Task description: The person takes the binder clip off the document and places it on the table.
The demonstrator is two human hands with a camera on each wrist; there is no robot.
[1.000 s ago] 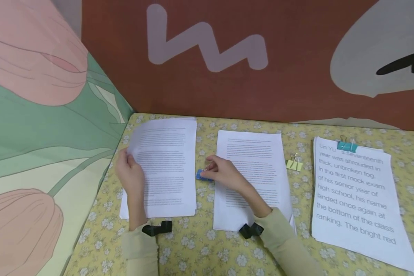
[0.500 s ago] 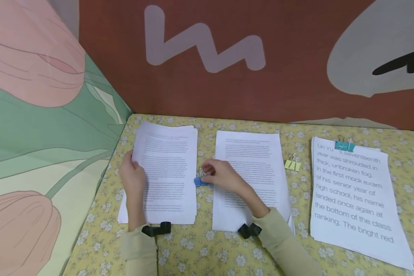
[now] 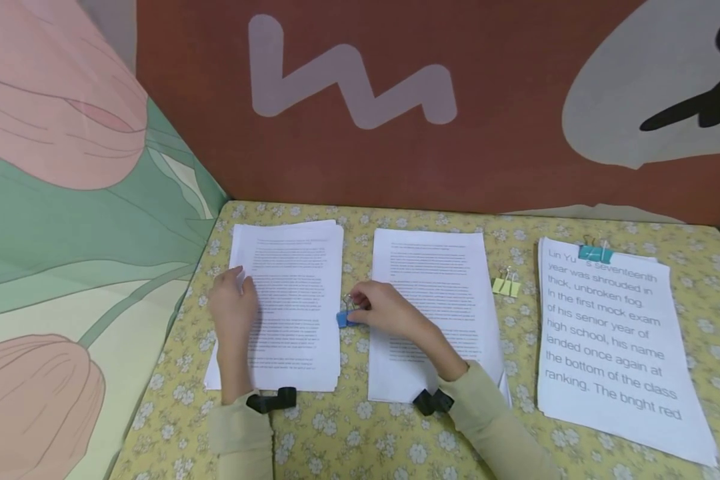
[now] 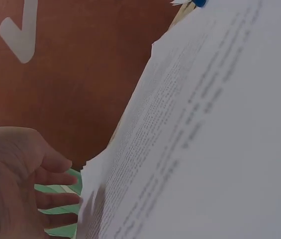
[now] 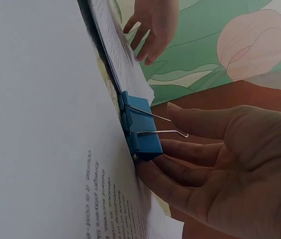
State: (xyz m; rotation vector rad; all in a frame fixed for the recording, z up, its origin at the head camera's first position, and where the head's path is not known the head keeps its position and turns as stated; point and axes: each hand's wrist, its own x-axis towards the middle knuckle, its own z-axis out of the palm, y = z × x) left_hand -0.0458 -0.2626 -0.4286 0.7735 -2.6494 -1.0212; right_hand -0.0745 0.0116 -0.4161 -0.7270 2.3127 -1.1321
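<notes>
My left hand lies at the left edge of the left paper stack. In the left wrist view its fingers are loosely extended beside the sheet edges, gripping nothing. Between the two middle stacks is a blue binder clip, its wire handles up. My right hand holds this clip between thumb and fingers, with the wrist above the right-hand stack. In the right wrist view the blue clip shows two wire handles, a fingertip close to them and other fingers against its lower side.
A yellow binder clip lies right of the middle stack. Farther right, a large-print stack carries a teal binder clip at its top edge. The flowered tabletop meets a patterned wall behind.
The left stack's lifted upper sheets have come down flat, and my left hand has let go of their edge. The blue clip has shifted slightly toward me with my right hand.
</notes>
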